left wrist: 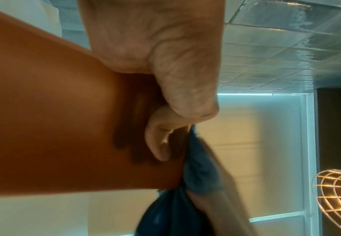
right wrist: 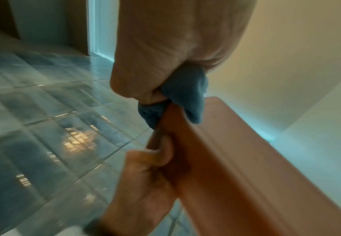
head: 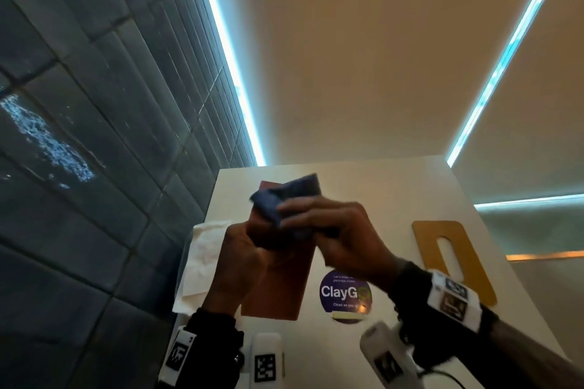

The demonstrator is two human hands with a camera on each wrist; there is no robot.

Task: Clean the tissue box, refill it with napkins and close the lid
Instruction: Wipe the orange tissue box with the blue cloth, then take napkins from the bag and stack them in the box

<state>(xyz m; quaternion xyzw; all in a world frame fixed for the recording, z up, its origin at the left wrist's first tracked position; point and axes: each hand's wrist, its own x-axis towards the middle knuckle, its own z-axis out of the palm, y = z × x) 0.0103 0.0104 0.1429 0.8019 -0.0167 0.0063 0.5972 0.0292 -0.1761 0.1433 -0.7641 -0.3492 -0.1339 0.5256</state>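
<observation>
Left hand (head: 243,259) is gripping the reddish-brown rectangular tissue box (head: 278,281), steadying it off the white counter (head: 379,186), while right hand (head: 335,230), directly above, is clutching the crumpled blue cloth (head: 284,199) against its upper end.

White counter (head: 395,208) with napkins (head: 202,256), lid (head: 442,249).

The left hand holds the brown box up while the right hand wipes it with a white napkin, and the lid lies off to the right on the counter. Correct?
Not quite. The right hand wipes with a blue cloth, not a white napkin; the right wrist view shows it bunched in the fingers against the box. The napkins lie on the counter. The rest stands: the left hand holds the box, and the lid lies to the right.
</observation>
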